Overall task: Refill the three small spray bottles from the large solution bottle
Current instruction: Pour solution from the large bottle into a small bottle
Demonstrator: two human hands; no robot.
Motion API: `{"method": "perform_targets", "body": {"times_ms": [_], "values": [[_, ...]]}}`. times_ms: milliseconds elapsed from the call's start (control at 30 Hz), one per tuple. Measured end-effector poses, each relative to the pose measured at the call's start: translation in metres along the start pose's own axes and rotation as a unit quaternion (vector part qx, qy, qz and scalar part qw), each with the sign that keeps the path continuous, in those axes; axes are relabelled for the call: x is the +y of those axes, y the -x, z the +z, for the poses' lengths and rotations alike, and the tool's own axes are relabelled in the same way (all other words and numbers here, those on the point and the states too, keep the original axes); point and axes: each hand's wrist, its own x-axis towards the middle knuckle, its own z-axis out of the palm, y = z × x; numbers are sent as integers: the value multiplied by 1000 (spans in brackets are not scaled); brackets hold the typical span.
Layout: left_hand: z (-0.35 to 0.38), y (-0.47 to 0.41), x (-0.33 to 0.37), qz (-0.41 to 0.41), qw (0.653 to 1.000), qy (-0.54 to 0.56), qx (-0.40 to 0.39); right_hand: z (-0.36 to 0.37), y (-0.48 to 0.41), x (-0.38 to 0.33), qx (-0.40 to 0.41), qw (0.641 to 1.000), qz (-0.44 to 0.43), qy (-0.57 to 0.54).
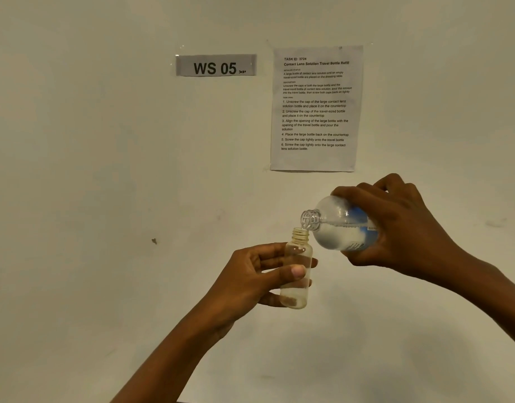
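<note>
Small clear bottle [296,271], uncapped and upright, centre frame — left hand [250,274] grips it, thumb across the front, fingers behind. Large solution bottle [337,225] tipped on its side just right of it, open neck touching or just above the small neck — can't tell which. Right hand [396,225] wraps its body, hiding most of the blue label. No stream discernible. Instruction sheet [316,109] and "WS 05" sign [216,65] on the far wall [90,170].

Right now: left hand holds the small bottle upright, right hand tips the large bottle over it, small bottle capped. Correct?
Not quite: the small bottle is uncapped, its threaded neck bare and open, as the head view shows. The rest stands: the left hand holds it upright and the right hand tips the large bottle over it.
</note>
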Motion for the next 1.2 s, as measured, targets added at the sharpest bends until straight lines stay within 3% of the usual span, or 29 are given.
{"method": "perform_targets", "body": {"times_ms": [1200], "values": [[1, 2, -1, -1, 1000, 11, -9, -2, 1, 1, -10, 1000, -1, -1]]}}
